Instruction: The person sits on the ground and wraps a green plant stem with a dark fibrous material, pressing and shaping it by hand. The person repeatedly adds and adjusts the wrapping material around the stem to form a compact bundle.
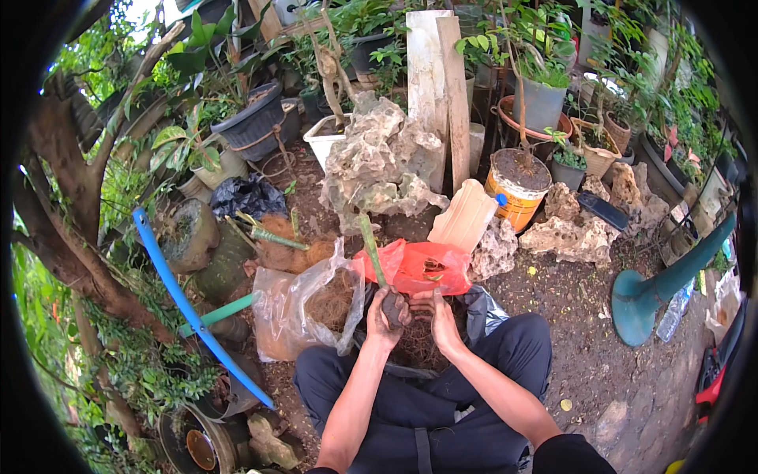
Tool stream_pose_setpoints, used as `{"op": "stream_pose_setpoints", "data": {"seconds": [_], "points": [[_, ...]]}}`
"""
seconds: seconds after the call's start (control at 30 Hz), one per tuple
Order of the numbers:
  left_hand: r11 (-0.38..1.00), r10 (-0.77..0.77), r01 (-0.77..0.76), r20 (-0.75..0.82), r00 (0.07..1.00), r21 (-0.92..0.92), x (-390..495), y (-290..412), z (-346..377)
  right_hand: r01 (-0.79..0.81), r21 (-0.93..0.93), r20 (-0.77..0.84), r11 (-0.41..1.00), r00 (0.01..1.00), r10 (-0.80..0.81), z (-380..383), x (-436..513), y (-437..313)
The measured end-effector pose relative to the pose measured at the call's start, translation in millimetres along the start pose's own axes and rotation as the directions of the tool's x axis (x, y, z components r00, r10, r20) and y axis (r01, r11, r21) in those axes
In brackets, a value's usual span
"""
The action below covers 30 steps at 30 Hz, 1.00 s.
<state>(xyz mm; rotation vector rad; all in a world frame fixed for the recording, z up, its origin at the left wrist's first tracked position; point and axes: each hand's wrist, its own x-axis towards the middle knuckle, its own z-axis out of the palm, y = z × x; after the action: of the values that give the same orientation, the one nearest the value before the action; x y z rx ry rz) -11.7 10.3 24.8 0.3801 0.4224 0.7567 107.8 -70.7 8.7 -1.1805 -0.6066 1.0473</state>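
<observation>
My left hand (pixel 384 323) grips the lower end of a thick green plant cutting (pixel 372 249), which stands nearly upright. Around its base is a dark lump of soil (pixel 391 309), pressed against my palm and fingers. My right hand (pixel 439 323) is just to the right, fingers spread toward the lump and nothing visible in them. Below both hands, a dark plastic bag holding brown fibrous material (pixel 417 346) sits between my legs. A red plastic bag (pixel 408 266) with dark contents lies just beyond. At the left, a clear plastic bag (pixel 275 320) contains coconut fibre (pixel 331 299).
More cut stems (pixel 275 238) lie on fibre at the left, near a curved blue strip (pixel 177 290). Ahead are a large porous rock (pixel 379 154), a broken tile (pixel 463 216) and a yellow bucket (pixel 514 198). A phone (pixel 603 210) rests on rocks; a green flared pipe (pixel 636 308) stands right.
</observation>
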Motion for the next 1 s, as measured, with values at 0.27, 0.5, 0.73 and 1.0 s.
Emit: {"op": "stream_pose_setpoints", "data": {"seconds": [0.27,0.5,0.73,1.0], "points": [[0.997,0.045,-0.042,-0.038,0.998,0.065,5,4,13,-0.007,0.01,0.036,1.0,0.999,0.006,-3,9,0],[0.941,0.285,-0.271,-0.041,0.958,0.201,18,-9,-10,-0.015,-0.003,0.035,1.0,0.999,0.015,2,7,-2],[0.931,0.309,-0.275,-0.118,0.944,0.239,11,-7,17,-0.016,-0.03,0.029,0.999,0.999,0.017,-1,7,-1],[0.87,0.356,-0.315,-0.043,0.933,0.379,17,-7,-3,-0.026,-0.022,0.055,0.999,0.998,0.027,1,5,-2]]}}
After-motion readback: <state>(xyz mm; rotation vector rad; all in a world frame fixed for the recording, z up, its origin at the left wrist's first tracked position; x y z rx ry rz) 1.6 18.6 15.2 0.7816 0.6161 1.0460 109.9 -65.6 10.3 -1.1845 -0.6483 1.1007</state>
